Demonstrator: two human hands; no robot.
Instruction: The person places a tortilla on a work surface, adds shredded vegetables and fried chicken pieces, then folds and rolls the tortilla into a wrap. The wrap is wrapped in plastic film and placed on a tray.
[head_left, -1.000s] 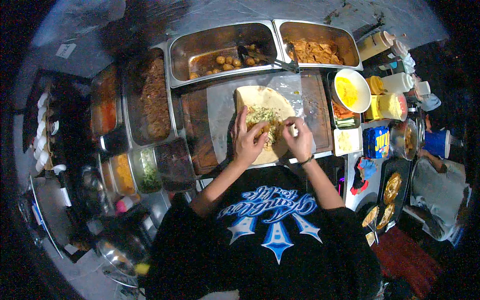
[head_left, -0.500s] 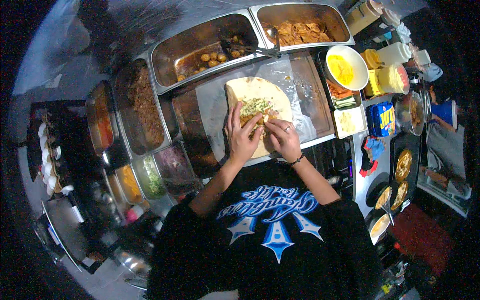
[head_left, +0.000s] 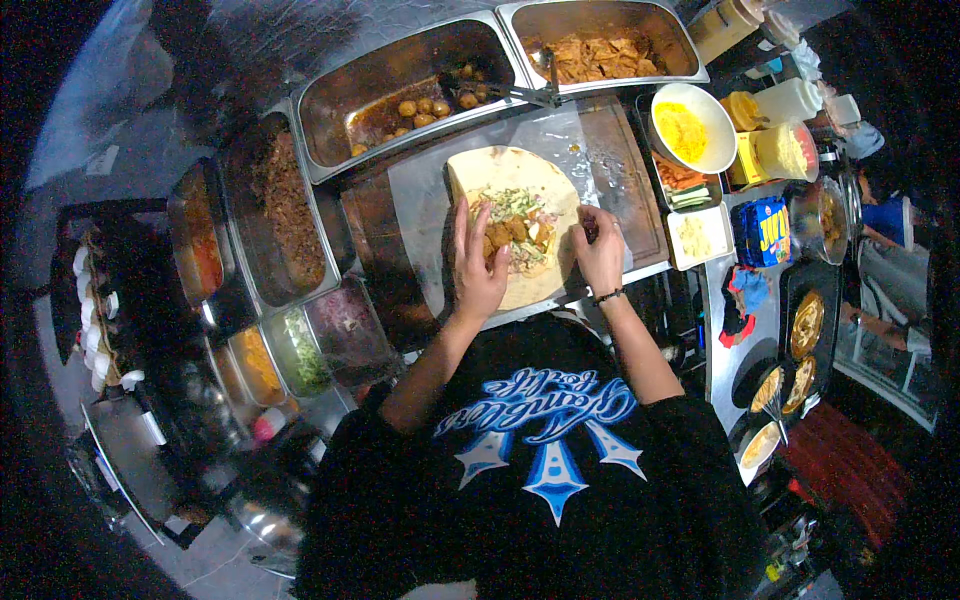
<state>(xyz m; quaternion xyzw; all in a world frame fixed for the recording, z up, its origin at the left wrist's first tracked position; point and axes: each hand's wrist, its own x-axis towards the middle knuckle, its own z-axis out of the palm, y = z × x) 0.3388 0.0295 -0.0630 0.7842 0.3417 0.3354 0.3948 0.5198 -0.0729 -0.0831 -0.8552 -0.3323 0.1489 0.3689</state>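
A round flatbread (head_left: pixel 515 165) lies on a sheet of paper (head_left: pixel 418 190) over a wooden board. Heaped across its middle is a filling of chopped greens and browned chunks (head_left: pixel 512 232). My left hand (head_left: pixel 478 268) rests at the bread's left side, fingers stretched and apart, its thumb pointing at the filling. At the right edge of the bread is my right hand (head_left: pixel 600 255), fingers bent, with a gap between thumb and forefinger. Neither hand visibly grips anything.
Steel pans with round brown pieces (head_left: pixel 423 110) and sauced meat (head_left: pixel 605 60) stand behind the board, tongs (head_left: pixel 515 95) across one rim. Shredded meat (head_left: pixel 290 210) and vegetable tubs (head_left: pixel 300 350) are at left. A white bowl of yellow food (head_left: pixel 690 135) sits at right.
My hands have moved apart. The right one left the filling for the bread's right edge, and the left drew slightly leftward, uncovering the browned chunks.
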